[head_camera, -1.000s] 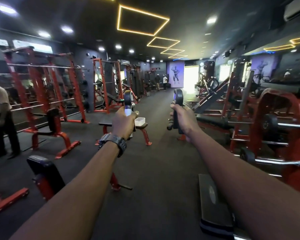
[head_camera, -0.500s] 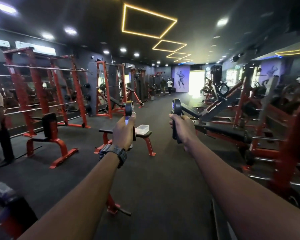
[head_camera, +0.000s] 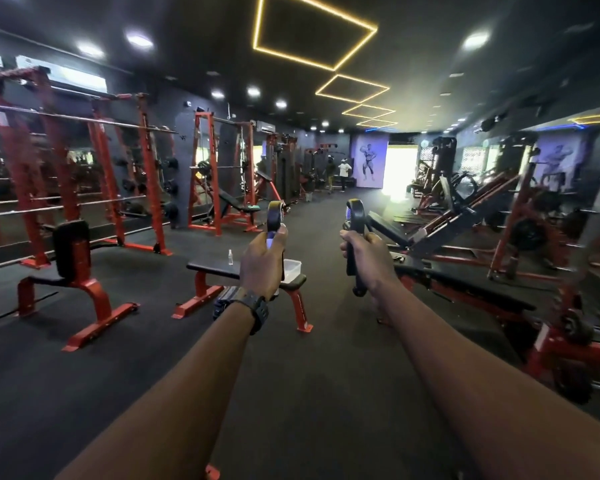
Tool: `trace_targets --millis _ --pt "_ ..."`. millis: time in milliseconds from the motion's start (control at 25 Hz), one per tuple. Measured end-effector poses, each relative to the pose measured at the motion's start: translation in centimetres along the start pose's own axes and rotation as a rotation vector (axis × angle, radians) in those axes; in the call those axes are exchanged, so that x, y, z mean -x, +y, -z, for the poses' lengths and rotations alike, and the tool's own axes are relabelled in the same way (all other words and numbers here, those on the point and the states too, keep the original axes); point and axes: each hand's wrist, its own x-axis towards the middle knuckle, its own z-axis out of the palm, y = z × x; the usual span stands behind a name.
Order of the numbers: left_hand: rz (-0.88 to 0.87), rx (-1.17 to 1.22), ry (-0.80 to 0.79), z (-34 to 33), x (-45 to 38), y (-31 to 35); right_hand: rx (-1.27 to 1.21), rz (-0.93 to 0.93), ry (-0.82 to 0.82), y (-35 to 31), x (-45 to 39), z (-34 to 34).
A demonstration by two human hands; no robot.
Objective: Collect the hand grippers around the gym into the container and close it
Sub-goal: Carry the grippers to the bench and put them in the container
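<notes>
Both my arms reach forward at chest height. My left hand (head_camera: pixel 262 263), with a black watch on the wrist, is closed around a hand gripper (head_camera: pixel 275 216) whose black spring loop sticks up above my fingers. My right hand (head_camera: pixel 368 254) grips a second black hand gripper (head_camera: pixel 354 216), loop up and handle end below my fist. Ahead, a clear plastic container (head_camera: pixel 293 268) sits on a flat red-framed bench (head_camera: pixel 215 268), partly hidden behind my left hand; I cannot tell whether it has a lid.
A small clear bottle (head_camera: pixel 230 257) stands on the same bench. A red seat bench (head_camera: pixel 73 271) is at left, red racks (head_camera: pixel 146 174) line the left wall, and leg-press machines (head_camera: pixel 471 220) fill the right. A dark floor aisle runs ahead; people (head_camera: pixel 343 173) stand far away.
The view has moved forward along the aisle: the bench with the container is nearer and larger. Both hands keep holding their grippers. The person at far left has left the view.
</notes>
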Motion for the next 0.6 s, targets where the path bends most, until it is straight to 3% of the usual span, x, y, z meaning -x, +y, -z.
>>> trace_targets --millis 320,600 --pt "-0.022 0.070 -0.070 -7.2 -23.5 -8.6 -0.007 0.005 0.069 3.9 -22.4 -7.6" --pt "-0.012 0.065 -0.037 -18.7 -40.4 -19.4 0.011 0.016 0.030 12.8 -42.7 -10.3"
